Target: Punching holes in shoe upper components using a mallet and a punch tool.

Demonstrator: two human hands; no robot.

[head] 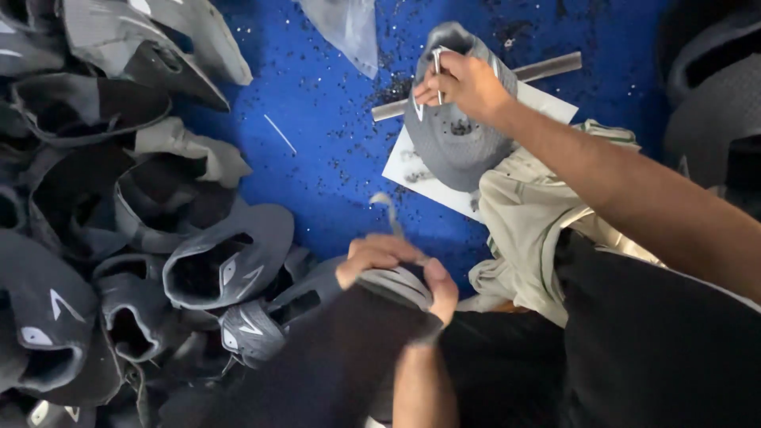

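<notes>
Two hands busy: right hand grips grey shoe upper on white card; left hand, nearer than card, clutches blurred dark upper, cut off below.

There is a single view, from a camera worn on the person's head, looking almost straight down and close over the work. It faces a blue floor mat that fills the upper middle. The person's own lap and dark trousers lie nearest, at the bottom right, and both forearms reach away from the camera into the middle. A heap of grey shoe uppers runs down the whole left edge, cut off by the frame. More dark uppers sit cropped at the top right corner. No second view shares the scene.
</notes>
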